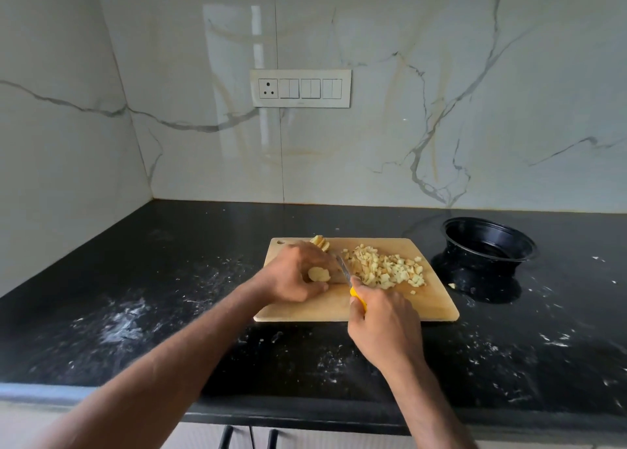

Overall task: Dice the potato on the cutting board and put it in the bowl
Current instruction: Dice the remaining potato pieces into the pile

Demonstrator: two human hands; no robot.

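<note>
Head view: left hand (pixel 298 272) curls its fingers (pixel 322 287) over a potato piece (pixel 318 274), steadying it for the knife (pixel 346 272) gripped by right hand (pixel 383 326). Diced heap (pixel 386 268) sits toward 3 o'clock, nearest the empty bowl (pixel 488 241).

Head-worn view, forward-down over counter (pixel 169 279)

potato piece (pixel 318 274): mostly under my left hand (pixel 298 272), I see only one pale end
knife (pixel 346 274): blade partly behind the left hand, tip hidden; yellow handle mostly buried in my right hand (pixel 383 326)
slices (pixel 321 242) at board's far edge: partly behind the left hand, can't count them
bowl (pixel 488 241): inside too dark to tell contents
cabinet handles (pixel 225 436): cut off by bottom edge
forearms: run out of frame at bottom
</note>
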